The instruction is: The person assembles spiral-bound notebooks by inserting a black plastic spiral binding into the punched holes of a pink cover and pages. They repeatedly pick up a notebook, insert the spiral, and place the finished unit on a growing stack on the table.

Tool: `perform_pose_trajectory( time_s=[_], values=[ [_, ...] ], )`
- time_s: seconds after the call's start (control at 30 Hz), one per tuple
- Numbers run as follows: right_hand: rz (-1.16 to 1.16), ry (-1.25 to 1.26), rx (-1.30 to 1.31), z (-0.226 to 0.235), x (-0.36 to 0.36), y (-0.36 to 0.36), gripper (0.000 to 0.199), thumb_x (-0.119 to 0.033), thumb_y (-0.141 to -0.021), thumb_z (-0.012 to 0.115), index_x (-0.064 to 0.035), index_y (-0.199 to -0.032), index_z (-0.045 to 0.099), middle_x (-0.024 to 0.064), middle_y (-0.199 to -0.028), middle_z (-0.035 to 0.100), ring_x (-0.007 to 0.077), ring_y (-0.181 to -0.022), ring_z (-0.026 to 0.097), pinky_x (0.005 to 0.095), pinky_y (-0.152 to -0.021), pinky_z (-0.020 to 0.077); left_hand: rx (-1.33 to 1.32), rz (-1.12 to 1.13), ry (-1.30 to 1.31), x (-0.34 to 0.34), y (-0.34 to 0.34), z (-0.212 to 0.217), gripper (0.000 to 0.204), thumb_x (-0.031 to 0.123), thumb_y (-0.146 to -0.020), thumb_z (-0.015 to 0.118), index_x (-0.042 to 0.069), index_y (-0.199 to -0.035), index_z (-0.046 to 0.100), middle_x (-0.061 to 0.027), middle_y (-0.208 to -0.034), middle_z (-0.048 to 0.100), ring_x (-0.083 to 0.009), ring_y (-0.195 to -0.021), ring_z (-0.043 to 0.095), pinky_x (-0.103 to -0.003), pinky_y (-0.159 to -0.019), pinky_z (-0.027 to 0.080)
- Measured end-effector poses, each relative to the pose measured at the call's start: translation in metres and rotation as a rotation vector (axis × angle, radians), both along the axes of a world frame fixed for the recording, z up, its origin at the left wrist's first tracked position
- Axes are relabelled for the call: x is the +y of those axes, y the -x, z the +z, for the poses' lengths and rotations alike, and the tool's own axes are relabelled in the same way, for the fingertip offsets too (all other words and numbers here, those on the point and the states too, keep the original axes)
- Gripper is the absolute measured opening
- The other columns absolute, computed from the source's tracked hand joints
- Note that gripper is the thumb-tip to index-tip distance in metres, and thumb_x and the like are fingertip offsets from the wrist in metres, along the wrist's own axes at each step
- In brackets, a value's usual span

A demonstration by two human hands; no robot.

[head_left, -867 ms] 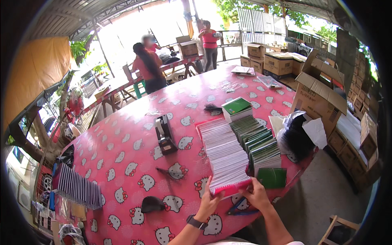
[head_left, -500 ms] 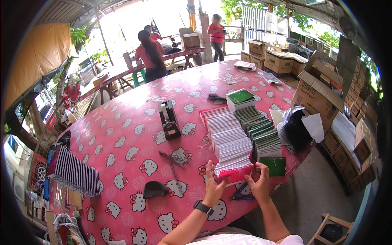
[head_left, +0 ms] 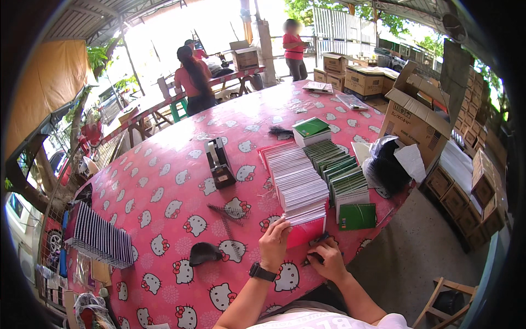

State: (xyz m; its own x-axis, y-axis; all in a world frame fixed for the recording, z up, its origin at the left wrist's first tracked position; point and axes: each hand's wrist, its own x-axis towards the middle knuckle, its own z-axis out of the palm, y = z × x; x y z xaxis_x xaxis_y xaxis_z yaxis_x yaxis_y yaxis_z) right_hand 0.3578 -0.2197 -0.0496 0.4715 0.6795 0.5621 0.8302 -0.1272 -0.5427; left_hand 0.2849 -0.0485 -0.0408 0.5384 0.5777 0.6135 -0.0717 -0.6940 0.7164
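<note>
A long row of red-covered notebooks (head_left: 298, 183) stands on edge on the pink cartoon-cat tablecloth (head_left: 164, 192). My left hand (head_left: 274, 244), with a black watch on its wrist, pinches the top of the front red notebook (head_left: 305, 232). My right hand (head_left: 327, 259) lies on the table just in front of that notebook. Its fingers are closed around a small dark object (head_left: 318, 241) that I cannot identify. A row of green notebooks (head_left: 339, 172) runs alongside to the right. One green notebook (head_left: 357, 216) lies flat at that row's near end.
Also on the table are a black tape dispenser (head_left: 219, 162), loose spiral wires (head_left: 227, 211), a black cap-like piece (head_left: 204, 252), a black bag (head_left: 386, 167) and a green-topped stack (head_left: 310, 129). Striped booklets (head_left: 98, 238) stand at the left edge. Cardboard boxes (head_left: 413, 118) are on the right, with people at a far table.
My right hand has come off the front notebook's side and dropped to the table in front of it. My left hand stays on the notebook's top edge.
</note>
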Motion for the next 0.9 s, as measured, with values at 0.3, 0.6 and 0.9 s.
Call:
perform_pose_trajectory(
  time_s=[0.3,0.6,0.9],
  values=[
    [-0.046,-0.471,0.254,0.046,0.034,0.019,0.036,-0.01,-0.071,0.077,-0.0046,-0.103,0.06,0.009,-0.099,0.061,0.0233,-0.094,0.058,0.0353,-0.081,0.0473,-0.089,-0.078,0.1,0.008,0.06,0.05,0.015,-0.004,-0.077,0.068,0.003,-0.09,0.063,-0.0078,-0.084,0.066,-0.016,-0.073,0.063,-0.026,-0.065,0.049],
    [0.597,-0.048,0.993,0.002,0.082,0.064,0.024,0.0,-0.083,0.068,-0.0037,-0.105,0.06,0.0032,-0.1,0.063,0.0068,-0.086,0.058,0.0223,-0.077,0.048,-0.161,-0.011,0.688,0.007,0.17,0.007,0.051,0.002,-0.08,0.071,0.005,-0.123,0.044,-0.0071,-0.101,0.06,-0.0125,-0.09,0.058,-0.025,-0.077,0.049],
    [0.624,0.022,1.122,-0.008,0.077,0.067,0.014,0.001,-0.084,0.066,-0.005,-0.094,0.058,-0.0017,-0.085,0.059,0.0052,-0.081,0.054,0.0208,-0.072,0.0441,0.163,0.128,0.497,-0.011,0.172,-0.011,0.039,0.006,-0.077,0.073,0.005,-0.111,0.053,-0.0077,-0.095,0.061,-0.0188,-0.088,0.059,-0.03,-0.079,0.046]
  ],
)
